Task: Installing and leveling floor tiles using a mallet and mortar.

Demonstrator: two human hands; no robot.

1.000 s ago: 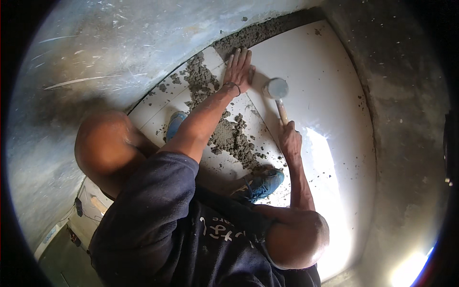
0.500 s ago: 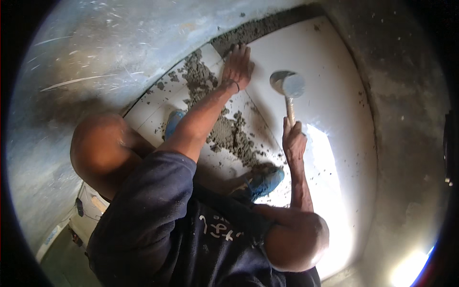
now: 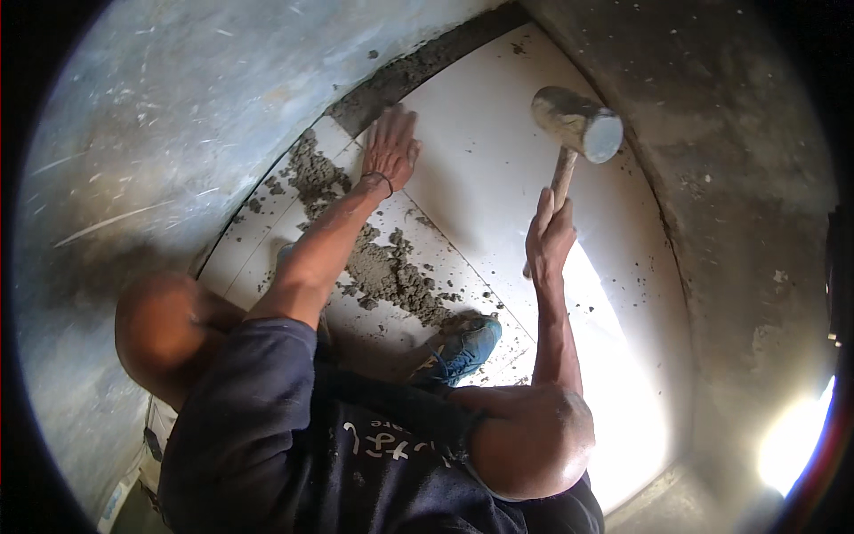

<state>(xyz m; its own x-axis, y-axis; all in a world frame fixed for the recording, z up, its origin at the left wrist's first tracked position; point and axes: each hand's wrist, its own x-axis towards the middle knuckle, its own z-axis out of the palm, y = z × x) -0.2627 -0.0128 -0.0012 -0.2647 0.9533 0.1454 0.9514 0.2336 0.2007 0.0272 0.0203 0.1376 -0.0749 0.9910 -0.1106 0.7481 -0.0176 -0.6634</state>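
My left hand [image 3: 389, 149] lies flat with fingers outstretched on the near-left edge of a large white tile [image 3: 498, 98], close to the tile's far-left corner. A mallet [image 3: 569, 120] with a dark, smeared head, one pale round face and a wooden handle is in my right hand [image 3: 550, 238]. My fingers wrap round the handle, and the mallet's head appears raised over the right part of the tile. Crumbly grey mortar [image 3: 382, 267] is strewn across the smaller white tiles to the left of the seam, below my left hand.
A strip of grey mortar [image 3: 418, 67] runs between the large tile and the far wall [image 3: 222, 80]. Another bare grey wall [image 3: 738, 205] borders the tile on the right. My blue shoe [image 3: 471, 347] stands by the scattered mortar. Bright light glares on the tile's near part.
The mallet's head has shifted right against the tile and now looks larger and tilted. My left hand keeps its place at the tile's edge. The whole view has shifted slightly.
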